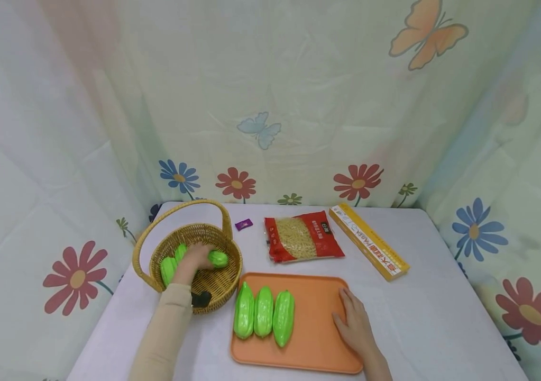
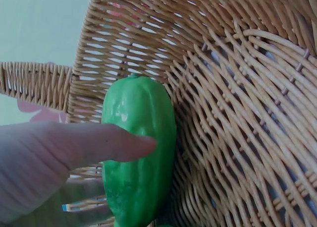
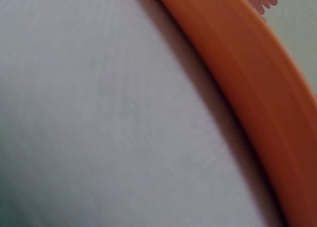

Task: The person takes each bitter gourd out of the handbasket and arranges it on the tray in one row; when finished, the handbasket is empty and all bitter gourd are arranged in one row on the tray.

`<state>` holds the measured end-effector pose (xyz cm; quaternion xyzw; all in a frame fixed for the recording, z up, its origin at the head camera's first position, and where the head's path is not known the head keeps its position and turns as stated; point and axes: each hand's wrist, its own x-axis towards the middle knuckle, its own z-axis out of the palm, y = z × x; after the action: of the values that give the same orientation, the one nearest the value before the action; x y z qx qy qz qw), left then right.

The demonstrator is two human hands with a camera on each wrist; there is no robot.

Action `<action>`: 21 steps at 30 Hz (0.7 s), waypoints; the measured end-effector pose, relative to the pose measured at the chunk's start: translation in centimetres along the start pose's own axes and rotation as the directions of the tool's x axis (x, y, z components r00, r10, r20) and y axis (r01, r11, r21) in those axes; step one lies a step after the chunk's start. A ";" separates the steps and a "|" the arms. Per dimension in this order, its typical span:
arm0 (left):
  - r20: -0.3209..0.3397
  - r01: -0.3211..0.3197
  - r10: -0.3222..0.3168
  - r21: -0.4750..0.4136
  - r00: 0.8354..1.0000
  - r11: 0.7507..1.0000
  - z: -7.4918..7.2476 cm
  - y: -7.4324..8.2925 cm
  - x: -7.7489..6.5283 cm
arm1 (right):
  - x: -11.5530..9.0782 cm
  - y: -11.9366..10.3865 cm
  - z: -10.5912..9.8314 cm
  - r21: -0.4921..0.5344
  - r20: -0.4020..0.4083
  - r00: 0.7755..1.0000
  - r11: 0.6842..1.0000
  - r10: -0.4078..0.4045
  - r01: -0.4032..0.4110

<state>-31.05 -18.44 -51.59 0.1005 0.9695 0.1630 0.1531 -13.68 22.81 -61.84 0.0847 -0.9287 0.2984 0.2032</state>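
Observation:
My left hand [image 1: 196, 256] reaches into a wicker basket [image 1: 232, 288] at the left and grips a ribbed green papaya-like vegetable [image 1: 218, 259]. In the left wrist view, the thumb lies across this vegetable [image 2: 141, 182], with fingers round its far side. More green vegetables [image 1: 168, 270] lie in the basket, left of the hand and partly hidden by it. My right hand [image 1: 357, 324] rests on the right edge of an orange tray [image 1: 318, 317], its fingers extended. Three long green vegetables [image 1: 264, 312] lie side by side on the tray's left half. The right wrist view shows the tray's outer side [image 3: 257, 83], without the hand.
Behind the tray lies a red bag of pasta [image 1: 299, 237], with a small purple packet [image 1: 244, 224] to its left. A long yellow pasta box [image 1: 369, 241] lies slanted at the back right. The basket's tall handle [image 1: 189, 203] arches over it. Floral curtains surround the white table.

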 end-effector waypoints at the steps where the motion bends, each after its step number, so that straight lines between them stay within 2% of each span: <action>1: 0.000 0.000 0.000 0.006 1.000 1.000 0.0 0.1 0.0 | 0.0 0.0 0.0 0.001 0.006 1.000 1.000 0.008 -0.008; 4: 0.008 -0.008 0.007 0.019 1.000 1.000 0.2 0.4 0.1 | 0.0 -0.1 -0.1 0.003 0.018 1.000 1.000 0.023 -0.023; 5: 0.026 0.007 -0.007 0.025 1.000 1.000 -0.3 1.2 -0.5 | 0.0 -0.1 -0.1 0.002 0.020 0.999 1.000 0.025 -0.025; 8: 0.027 -0.008 0.007 0.038 1.000 0.999 -0.4 1.5 -0.6 | 0.0 0.0 -0.1 0.006 0.023 0.999 1.000 0.030 -0.030; 15: -0.041 -0.079 0.082 0.068 0.996 0.995 -0.1 1.3 -0.2 | 0.1 0.1 -0.1 0.002 0.015 1.000 1.000 0.019 -0.019; 18: -0.023 -0.102 0.104 0.062 0.994 0.993 0.0 1.3 0.1 | 0.0 0.0 -0.1 0.003 0.010 1.000 1.000 0.018 -0.018; 21: 0.005 -0.092 0.092 0.029 0.996 0.995 0.1 1.2 0.4 | 0.0 0.1 0.0 0.005 -0.002 1.000 1.000 0.011 -0.011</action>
<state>-31.16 -17.19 -51.39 0.1475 0.9658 0.1555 0.1458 -13.66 22.91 -61.89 0.0799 -0.9283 0.3018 0.2022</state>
